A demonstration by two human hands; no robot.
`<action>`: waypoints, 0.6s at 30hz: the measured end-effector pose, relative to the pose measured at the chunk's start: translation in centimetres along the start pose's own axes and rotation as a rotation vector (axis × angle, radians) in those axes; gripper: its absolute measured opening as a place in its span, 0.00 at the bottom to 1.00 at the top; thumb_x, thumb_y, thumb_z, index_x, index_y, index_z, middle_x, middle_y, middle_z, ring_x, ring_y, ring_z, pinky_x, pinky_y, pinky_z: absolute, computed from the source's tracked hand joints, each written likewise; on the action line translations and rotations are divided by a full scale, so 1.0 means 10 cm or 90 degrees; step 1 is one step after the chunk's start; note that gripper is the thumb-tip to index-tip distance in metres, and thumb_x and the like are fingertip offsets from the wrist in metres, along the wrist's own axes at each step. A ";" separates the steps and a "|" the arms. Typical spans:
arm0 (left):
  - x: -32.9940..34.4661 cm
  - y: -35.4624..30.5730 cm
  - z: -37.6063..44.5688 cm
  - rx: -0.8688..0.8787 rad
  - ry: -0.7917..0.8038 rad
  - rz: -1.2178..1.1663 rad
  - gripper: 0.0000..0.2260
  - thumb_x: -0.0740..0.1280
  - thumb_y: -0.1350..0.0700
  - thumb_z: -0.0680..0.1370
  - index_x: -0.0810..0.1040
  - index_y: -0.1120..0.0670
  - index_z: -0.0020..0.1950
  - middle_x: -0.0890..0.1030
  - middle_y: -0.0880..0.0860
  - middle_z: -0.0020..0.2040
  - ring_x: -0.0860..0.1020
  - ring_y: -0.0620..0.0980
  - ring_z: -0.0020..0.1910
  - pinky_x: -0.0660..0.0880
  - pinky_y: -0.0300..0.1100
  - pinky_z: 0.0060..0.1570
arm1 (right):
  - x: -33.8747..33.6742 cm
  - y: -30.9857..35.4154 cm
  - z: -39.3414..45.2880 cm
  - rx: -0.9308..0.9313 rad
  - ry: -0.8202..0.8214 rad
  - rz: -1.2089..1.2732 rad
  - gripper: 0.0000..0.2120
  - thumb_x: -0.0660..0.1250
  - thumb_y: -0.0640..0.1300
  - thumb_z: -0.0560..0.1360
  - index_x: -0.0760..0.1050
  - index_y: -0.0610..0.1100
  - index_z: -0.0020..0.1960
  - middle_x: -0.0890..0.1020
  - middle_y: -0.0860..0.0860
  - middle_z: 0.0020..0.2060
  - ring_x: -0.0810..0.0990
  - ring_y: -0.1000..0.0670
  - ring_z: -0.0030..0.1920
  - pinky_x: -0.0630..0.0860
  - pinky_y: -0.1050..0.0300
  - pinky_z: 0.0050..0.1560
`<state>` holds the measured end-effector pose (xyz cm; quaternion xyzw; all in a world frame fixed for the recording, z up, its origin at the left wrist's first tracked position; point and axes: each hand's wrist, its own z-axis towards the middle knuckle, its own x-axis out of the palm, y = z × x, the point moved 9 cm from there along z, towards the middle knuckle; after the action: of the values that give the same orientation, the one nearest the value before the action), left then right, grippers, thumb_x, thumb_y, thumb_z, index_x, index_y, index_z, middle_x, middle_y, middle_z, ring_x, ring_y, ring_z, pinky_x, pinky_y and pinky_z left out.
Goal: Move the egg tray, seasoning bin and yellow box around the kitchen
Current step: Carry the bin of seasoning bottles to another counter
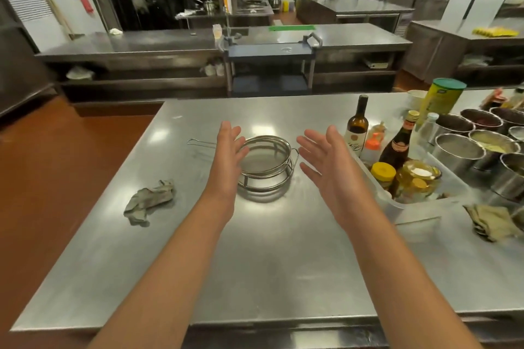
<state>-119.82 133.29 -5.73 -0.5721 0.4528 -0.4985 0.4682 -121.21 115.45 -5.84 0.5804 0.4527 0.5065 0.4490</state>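
Head cam only here, so one view to go on: both hands are up over the steel tabletop [255, 249] with nothing in them; left hand [226, 150] has its fingers [231, 129] spread open, palm facing inward, and right hand [326, 161] is the same, fingers [307, 143] splayed and empty; a round sieve [265, 157] on a wire stand sits between the two palms, partly behind the left one, not touched as far as I can tell; a crumpled rag [150, 201] lies well off to the left of the left fingers; the seasoning bin [394, 204], a pale plastic tub full of bottles and jars, sits just to the right of the right fingers; egg tray and yellow box I can't pick out for sure. My guess is the bin is the next grab; I'd take it with both hands low on opposite walls, keep it level and lift slowly, since the tall wine bottle [357, 125] and the soy-type bottle [399, 139] could tip or clink; also watch the steel pots [459, 150] crowding its far side.
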 end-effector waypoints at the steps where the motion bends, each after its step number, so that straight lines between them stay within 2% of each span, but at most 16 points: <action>1: -0.01 0.01 0.00 -0.002 0.003 0.004 0.29 0.46 0.35 0.82 0.63 0.47 0.79 0.67 0.50 0.77 0.69 0.47 0.72 0.58 0.50 0.75 | 0.02 -0.02 0.01 0.004 0.001 0.000 0.26 0.49 0.62 0.82 0.69 0.49 0.72 0.77 0.55 0.64 0.73 0.53 0.65 0.67 0.51 0.71; 6: 0.11 0.00 0.08 -0.004 0.024 0.016 0.28 0.46 0.35 0.82 0.65 0.46 0.77 0.68 0.49 0.77 0.70 0.47 0.71 0.57 0.53 0.76 | -0.10 0.04 0.02 -0.013 -0.032 0.013 0.25 0.50 0.61 0.82 0.70 0.49 0.71 0.78 0.55 0.64 0.75 0.54 0.65 0.70 0.55 0.66; 12: 0.45 -0.27 0.19 0.029 0.056 0.023 0.29 0.45 0.35 0.82 0.64 0.47 0.78 0.67 0.51 0.77 0.69 0.50 0.73 0.57 0.56 0.77 | -0.40 0.36 0.01 -0.052 -0.072 0.023 0.26 0.49 0.60 0.83 0.69 0.47 0.73 0.76 0.52 0.68 0.73 0.51 0.69 0.67 0.49 0.73; 18: 0.73 -0.31 0.11 0.044 0.074 0.020 0.29 0.46 0.35 0.82 0.64 0.47 0.78 0.67 0.50 0.77 0.68 0.50 0.74 0.57 0.56 0.76 | -0.68 0.52 -0.07 -0.073 -0.075 0.028 0.27 0.49 0.62 0.82 0.68 0.49 0.74 0.76 0.53 0.68 0.72 0.52 0.70 0.67 0.51 0.71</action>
<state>-117.86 126.65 -1.65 -0.5186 0.4707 -0.5387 0.4683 -122.06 107.82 -1.94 0.5925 0.3829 0.5061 0.4961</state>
